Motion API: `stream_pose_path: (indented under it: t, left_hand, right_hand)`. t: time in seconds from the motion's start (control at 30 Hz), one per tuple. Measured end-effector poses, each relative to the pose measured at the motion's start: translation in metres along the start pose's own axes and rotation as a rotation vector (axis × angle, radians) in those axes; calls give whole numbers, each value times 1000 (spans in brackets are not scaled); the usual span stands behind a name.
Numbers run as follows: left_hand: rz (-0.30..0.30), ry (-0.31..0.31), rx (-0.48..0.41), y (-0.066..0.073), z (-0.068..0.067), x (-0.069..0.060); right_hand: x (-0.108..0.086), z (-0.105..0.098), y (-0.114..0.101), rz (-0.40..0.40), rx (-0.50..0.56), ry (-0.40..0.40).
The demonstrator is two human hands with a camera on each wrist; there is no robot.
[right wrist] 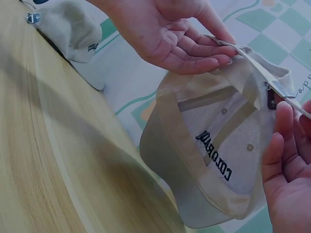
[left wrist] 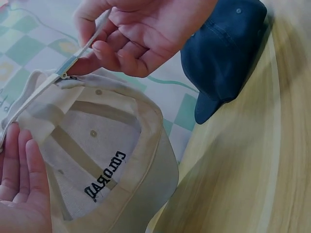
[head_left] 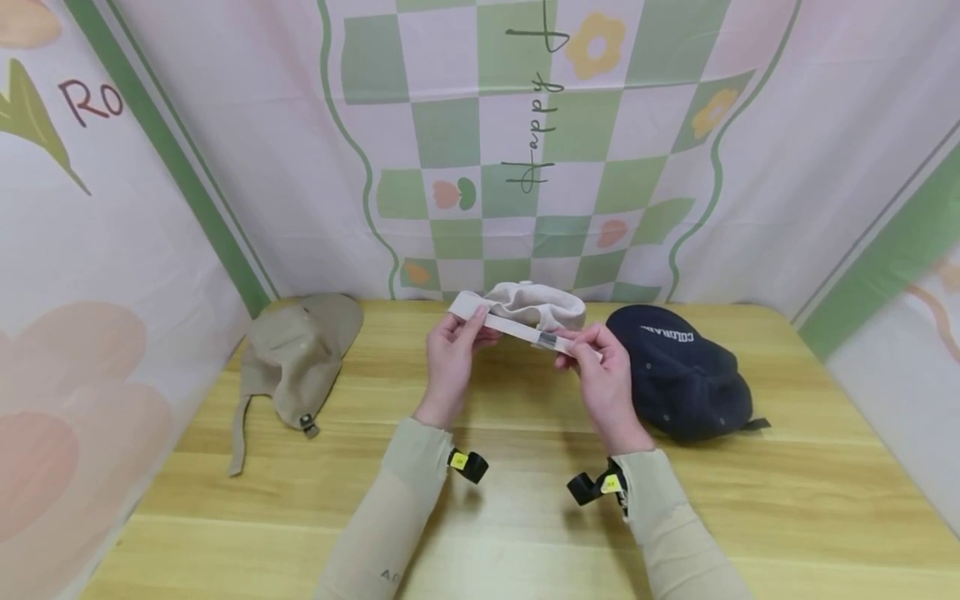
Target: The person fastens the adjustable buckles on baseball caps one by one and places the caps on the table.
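Observation:
A cream baseball cap (head_left: 536, 304) is held up over the table between both hands, its inside turned toward the wrist cameras and dark lettering showing through the crown. My left hand (head_left: 450, 354) pinches one side of the cap's back strap (head_left: 513, 327) between thumb and fingers. The strap's other end is pinched by my right hand (head_left: 606, 371), just beside the metal buckle (head_left: 547, 339). Between the two hands the strap runs taut and nearly straight. In the right wrist view, the brim (right wrist: 160, 170) hangs downward.
On the left of the wooden table (head_left: 517, 533) lies a khaki cap (head_left: 296, 354) with its strap hanging loose. A navy cap (head_left: 678, 375) with white lettering lies close to the right hand. A patterned cloth (head_left: 517, 150) hangs behind the table.

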State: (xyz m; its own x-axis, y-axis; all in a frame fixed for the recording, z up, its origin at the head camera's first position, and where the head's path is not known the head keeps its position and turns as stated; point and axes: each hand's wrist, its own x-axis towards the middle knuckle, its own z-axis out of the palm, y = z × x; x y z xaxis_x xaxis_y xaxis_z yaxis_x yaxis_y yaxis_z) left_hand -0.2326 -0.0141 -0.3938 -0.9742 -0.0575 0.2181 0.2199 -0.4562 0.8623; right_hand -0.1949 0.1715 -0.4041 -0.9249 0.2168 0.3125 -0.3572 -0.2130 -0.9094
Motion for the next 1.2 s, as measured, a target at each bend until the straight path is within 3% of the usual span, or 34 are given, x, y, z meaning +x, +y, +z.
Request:
stream_pose_path:
  t: [0.43,0.67,0.87,1.07,1.2]
  left_hand:
    - [-11,-17,12,4,-3,-2]
    - [-7,-2,-36,7,-1,1]
    - [-17,24,-108,11,-3,5]
    - [-24,14,-80,12,-6,6]
    - [-22,-4,-67,12,-7,6]
  right_hand:
    - [1,-8,8,94,-214,-210]
    - [1,-7,4,83,-339,-208]
    - [3,-6,1,86,-279,-255]
    - [5,-7,-1,128,-311,-281]
    - [5,-8,-1,170,-371,-230]
